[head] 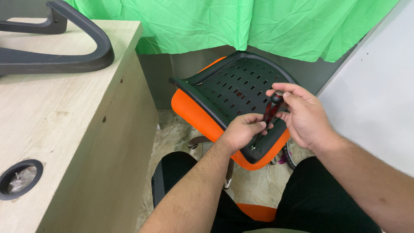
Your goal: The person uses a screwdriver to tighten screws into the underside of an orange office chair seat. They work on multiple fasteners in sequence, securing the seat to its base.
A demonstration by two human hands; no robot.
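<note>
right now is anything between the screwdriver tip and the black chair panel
Nothing visible: the screwdriver, held by the right hand and steadied by the left hand, has its tip at the black perforated panel.

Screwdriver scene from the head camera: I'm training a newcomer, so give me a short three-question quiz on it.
1. True or false: the right hand grips the screwdriver by its handle.
2. What lies on the desk? A) armrest B) hammer C) drill
3. Fill in: the screwdriver's tip meets the black perforated underside of the ___ seat.

Key: 1 true; 2 A, the dark armrest; 3 orange. The left hand steadies the shaft low down.
</note>
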